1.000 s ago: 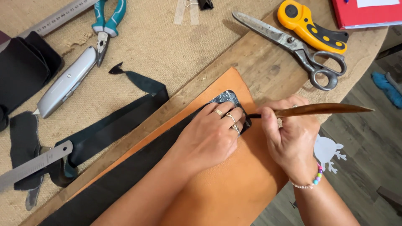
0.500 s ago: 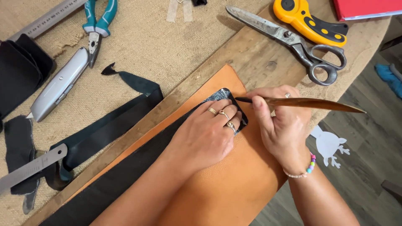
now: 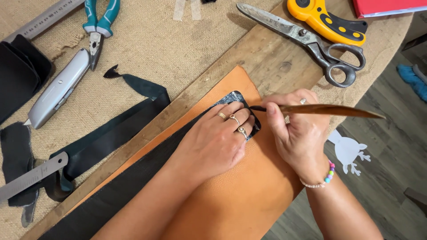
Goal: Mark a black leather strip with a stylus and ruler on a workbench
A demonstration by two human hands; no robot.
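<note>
A sheet of orange leather (image 3: 249, 195) lies nearest the viewer on the desk (image 3: 275, 66), and everything is placed from it. On its upper corner sits a small dark rounded template (image 3: 233, 98), pinned flat by the left hand (image 3: 213, 142), its fingers spread and pressing rather than gripping. The right hand (image 3: 298, 133) pinches a long brown marking tool (image 3: 329, 110), whose tip now touches the template's right edge; half a second ago it rested at the top corner, so the outline is advancing. Left of the leather lie black strips (image 3: 102, 142) and a grey utility knife (image 3: 58, 89); beyond it, steel scissors (image 3: 307, 40) and a yellow rotary cutter (image 3: 324, 22).
</note>
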